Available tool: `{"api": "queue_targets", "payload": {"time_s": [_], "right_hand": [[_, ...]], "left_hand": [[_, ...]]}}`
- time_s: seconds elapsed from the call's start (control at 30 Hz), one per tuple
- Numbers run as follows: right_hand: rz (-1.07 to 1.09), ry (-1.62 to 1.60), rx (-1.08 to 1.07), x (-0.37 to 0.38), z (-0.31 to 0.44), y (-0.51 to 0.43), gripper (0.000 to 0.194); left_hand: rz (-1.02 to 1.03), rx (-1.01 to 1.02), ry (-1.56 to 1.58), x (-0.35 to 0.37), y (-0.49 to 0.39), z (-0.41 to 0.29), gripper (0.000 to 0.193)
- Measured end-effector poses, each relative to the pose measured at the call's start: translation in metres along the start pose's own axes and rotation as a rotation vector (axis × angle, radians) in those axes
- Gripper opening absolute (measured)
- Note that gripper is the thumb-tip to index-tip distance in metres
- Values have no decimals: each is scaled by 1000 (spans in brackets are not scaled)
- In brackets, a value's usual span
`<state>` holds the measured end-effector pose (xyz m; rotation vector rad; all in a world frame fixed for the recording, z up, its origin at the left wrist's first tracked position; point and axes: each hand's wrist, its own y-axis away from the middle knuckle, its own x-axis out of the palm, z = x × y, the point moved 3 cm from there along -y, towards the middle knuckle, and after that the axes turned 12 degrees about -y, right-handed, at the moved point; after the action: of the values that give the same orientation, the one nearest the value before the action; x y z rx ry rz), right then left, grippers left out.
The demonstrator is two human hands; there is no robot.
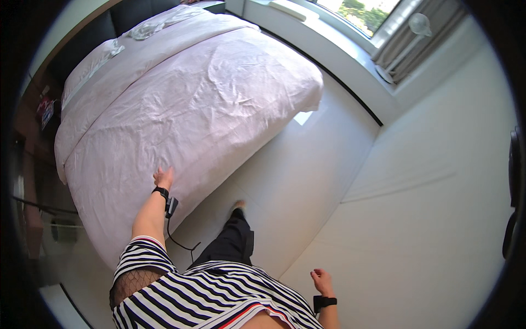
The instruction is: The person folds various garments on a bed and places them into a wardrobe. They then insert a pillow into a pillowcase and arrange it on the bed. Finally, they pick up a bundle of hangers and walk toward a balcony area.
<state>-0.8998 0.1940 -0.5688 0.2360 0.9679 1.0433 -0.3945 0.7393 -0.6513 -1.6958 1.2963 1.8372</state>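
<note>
My left hand (164, 177) is stretched out over the near side of a large bed, thumb and fingers apart, with nothing in it. Whether it touches the pale pink duvet (185, 111) beneath it I cannot tell. The duvet is spread over the mattress, wrinkled across the middle, its upper part folded back near the pillows. Low on the right, my right hand (322, 281) hangs beside my body near the white wall, its fingers loosely bent and nothing visible in them. Each wrist wears a black strap (327, 302); a cable hangs from the left one's device (171, 207).
Pale floor (300, 160) runs between bed and wall (411, 230), with my foot (239, 204) on it. A white desk fan or lamp (419, 25) stands on the window ledge (324, 39) beside a grey curtain (435, 33). A dark headboard (139, 16) backs the bed.
</note>
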Motion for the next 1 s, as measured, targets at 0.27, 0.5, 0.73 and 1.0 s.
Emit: {"api": "queue_targets", "payload": {"time_s": [0.27, 0.5, 0.73, 1.0], "right_hand": [[33, 1, -40, 8, -29, -172, 35], [112, -498, 154, -87, -6, -202, 33], [200, 28, 325, -149, -115, -281, 41], [1, -581, 281, -296, -34, -466, 23]], "left_hand": [[-13, 101, 94, 88, -14, -180, 68], [502, 999, -56, 184, 164, -494, 74], [-394, 921, 585, 155, 128, -554, 62], [9, -308, 307, 113, 27, -450, 85]]}}
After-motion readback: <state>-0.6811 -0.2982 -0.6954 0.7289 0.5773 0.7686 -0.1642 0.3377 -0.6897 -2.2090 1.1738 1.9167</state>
